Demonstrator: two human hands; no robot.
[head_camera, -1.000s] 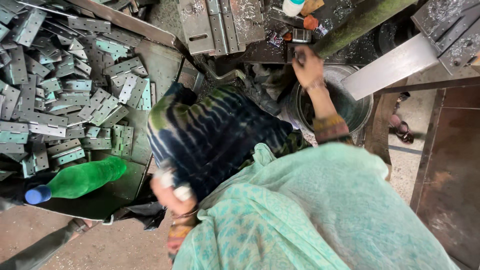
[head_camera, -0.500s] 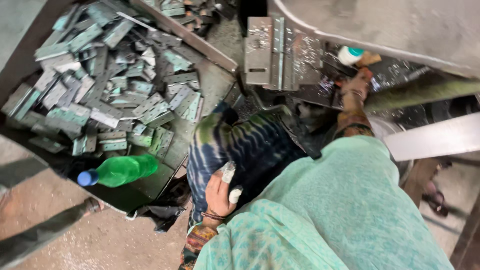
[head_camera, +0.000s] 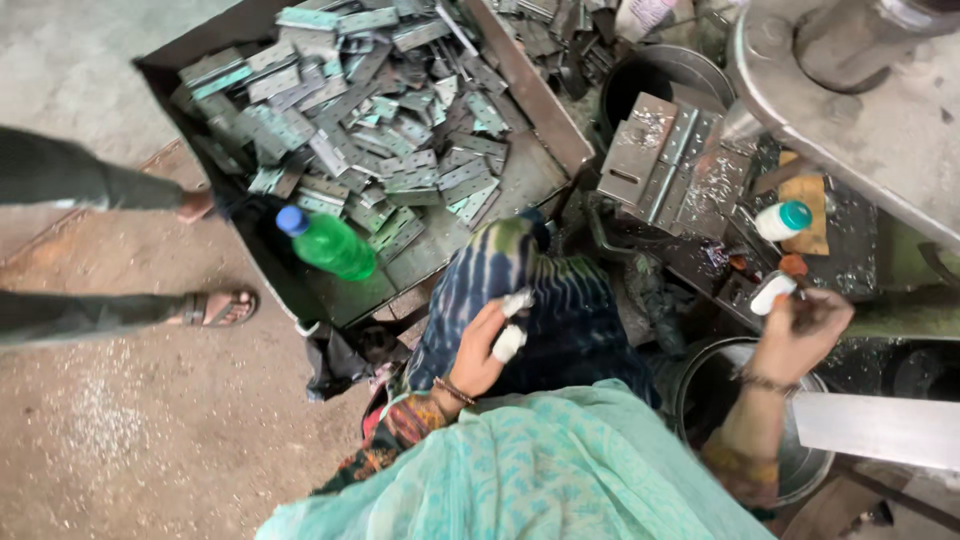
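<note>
My left hand (head_camera: 488, 345) lies on a dark blue and green tie-dye cloth (head_camera: 560, 300) over my lap, its fingers apart and wrapped in white tape. My right hand (head_camera: 800, 330) is curled over the rim of a metal bucket (head_camera: 800, 470), with a white-wrapped tip (head_camera: 775, 292) sticking out of it. Whether it grips anything I cannot tell. A small white bottle with a green cap (head_camera: 783, 220) stands on the dirty bench just above that hand. A teal patterned garment (head_camera: 520, 480) covers my body at the bottom.
A dark tray (head_camera: 540, 170) holds several grey hinge plates (head_camera: 400, 150) and a green bottle with a blue cap (head_camera: 330, 245). Flat metal plates (head_camera: 660, 160) lie near a grey machine body (head_camera: 880, 120). Another person's sandalled feet (head_camera: 215, 308) stand at the left.
My right hand has come down and away from the white bottle. My left hand stays on the cloth. The view has swung, bringing the other person's feet in.
</note>
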